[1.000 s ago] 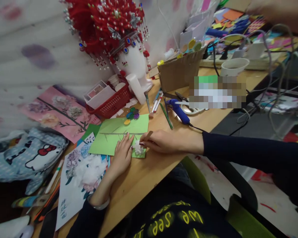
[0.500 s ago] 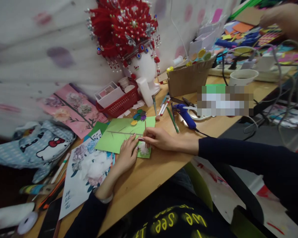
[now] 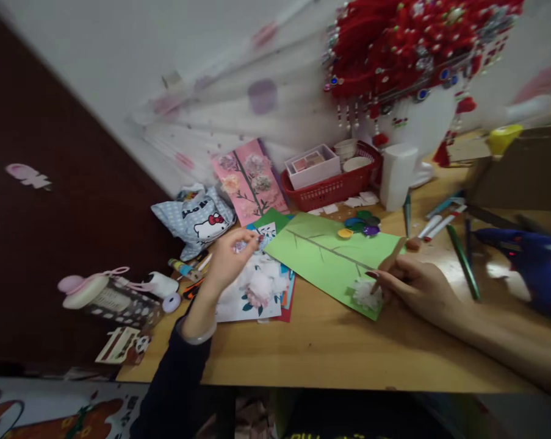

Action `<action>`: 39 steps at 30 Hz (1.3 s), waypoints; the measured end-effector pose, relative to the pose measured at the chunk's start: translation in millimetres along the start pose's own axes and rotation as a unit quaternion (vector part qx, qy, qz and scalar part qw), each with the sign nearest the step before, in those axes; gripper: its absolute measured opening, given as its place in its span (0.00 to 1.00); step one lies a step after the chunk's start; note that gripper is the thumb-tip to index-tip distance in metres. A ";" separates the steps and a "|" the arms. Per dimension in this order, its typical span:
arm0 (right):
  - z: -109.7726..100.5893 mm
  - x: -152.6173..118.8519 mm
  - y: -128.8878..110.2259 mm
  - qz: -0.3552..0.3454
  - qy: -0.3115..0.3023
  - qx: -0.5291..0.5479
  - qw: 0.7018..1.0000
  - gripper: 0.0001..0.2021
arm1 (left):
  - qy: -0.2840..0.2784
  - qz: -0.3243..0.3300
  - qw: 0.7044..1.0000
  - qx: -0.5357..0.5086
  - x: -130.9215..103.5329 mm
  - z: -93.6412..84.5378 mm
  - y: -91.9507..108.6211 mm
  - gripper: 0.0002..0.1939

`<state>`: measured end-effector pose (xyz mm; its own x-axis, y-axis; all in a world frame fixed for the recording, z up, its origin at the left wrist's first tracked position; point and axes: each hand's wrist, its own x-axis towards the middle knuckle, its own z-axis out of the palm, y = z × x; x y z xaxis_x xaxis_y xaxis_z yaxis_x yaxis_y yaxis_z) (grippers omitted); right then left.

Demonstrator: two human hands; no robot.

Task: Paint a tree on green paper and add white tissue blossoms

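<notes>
My right hand pinches a slim wooden stick. Its lower end meets a white fluffy flower at the near corner of the light green card. A brown branch with side twigs is drawn across that card. Over the white sheet with the flower picture, my left hand is raised with thumb and fingertips together. Whatever may be between them is too small to make out. Small paint pots in green, blue, purple and yellow stand at the card's far edge.
A red basket and a pink flower card are along the wall. At right lie pens, a green pencil and a blue glue gun. A red beaded headdress rises behind. A bottle is at left.
The view has swung left. My left hand has left the green card and moved left over the flower picture, fingertips now together. My right hand stays at the white flower with the stick.
</notes>
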<state>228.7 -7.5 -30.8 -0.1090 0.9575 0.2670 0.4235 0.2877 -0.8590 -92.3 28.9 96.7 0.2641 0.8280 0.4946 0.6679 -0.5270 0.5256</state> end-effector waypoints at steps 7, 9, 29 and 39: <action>-1.8 0.3 -0.9 -0.022 0.024 -0.068 0.997 0.26 | -0.128 -0.041 0.989 0.060 -49.7 -24.7 -53.1 0.05; -1.7 -0.3 -1.8 -0.032 0.025 -0.071 0.997 0.25 | -0.161 -0.051 0.982 0.080 -56.3 -23.4 -62.7 0.07; -1.3 2.6 -6.0 -0.080 -0.068 -0.083 0.991 0.24 | -0.210 0.026 0.971 0.112 -59.1 10.9 -62.4 0.07; -1.4 1.9 -11.5 -0.093 -0.071 -0.090 0.989 0.22 | -0.141 -0.020 0.987 0.077 -59.1 7.1 -61.1 0.10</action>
<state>224.9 -9.0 -19.8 -0.3203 0.8847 0.3388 0.5355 0.4640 -0.7056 -143.8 13.5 30.4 0.4041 0.8796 0.2510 0.7738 -0.4751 0.4189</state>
